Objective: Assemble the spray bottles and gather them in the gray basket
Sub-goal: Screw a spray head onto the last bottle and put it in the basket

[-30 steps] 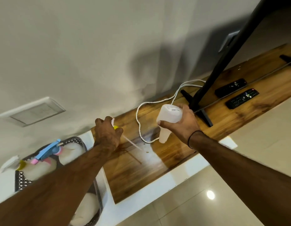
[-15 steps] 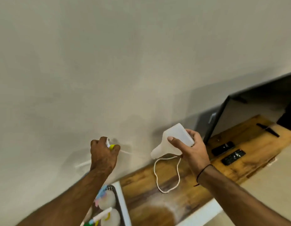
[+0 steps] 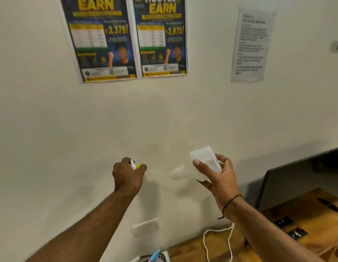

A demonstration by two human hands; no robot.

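Left hand (image 3: 128,173), fingers curled around a yellow-tipped sprayer (image 3: 135,166); right hand (image 3: 219,173), fingers wrapped around a white bottle (image 3: 204,161), held apart: this pair not yet joined. Basket (image 3: 160,256), bottom edge, shows a blue trigger (image 3: 154,254), apparently from a bottle already gathered.

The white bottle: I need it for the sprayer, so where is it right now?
In the head view, the white bottle is right of centre, gripped by the right hand, against the wall.
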